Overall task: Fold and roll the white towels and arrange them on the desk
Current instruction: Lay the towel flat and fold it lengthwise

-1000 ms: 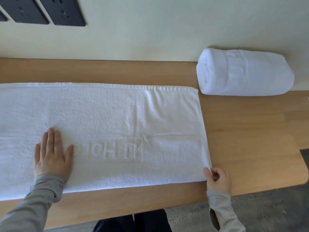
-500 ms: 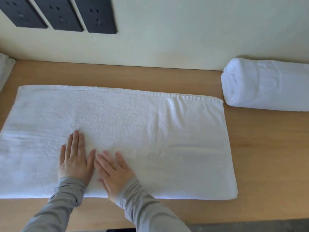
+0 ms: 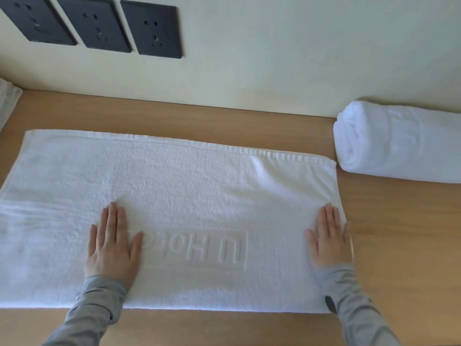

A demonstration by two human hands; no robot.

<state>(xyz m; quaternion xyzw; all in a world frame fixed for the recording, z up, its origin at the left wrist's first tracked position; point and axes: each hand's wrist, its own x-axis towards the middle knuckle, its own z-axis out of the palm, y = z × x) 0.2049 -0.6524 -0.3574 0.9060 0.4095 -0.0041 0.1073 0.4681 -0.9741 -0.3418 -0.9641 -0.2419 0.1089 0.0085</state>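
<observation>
On the table point(image 3: 399, 245), flat towel point(image 3: 187, 191) is being pressed smooth by left hand point(image 3: 112, 248) and right hand point(image 3: 329, 242), fingers point(image 3: 113, 221) straight, gripping nothing, probably for rolling; rolled towel point(image 3: 399, 146) parked upper right.

Both hands flat, palms down. My left hand point(image 3: 113, 243) lies with fingers straight and close together, thumb splayed to the right. My right hand point(image 3: 329, 242) lies well apart from it, fingers straight and pointing away from me, thumb out to the left. Grey sleeves point(image 3: 94, 310) cover both forearms to the wrists.
</observation>
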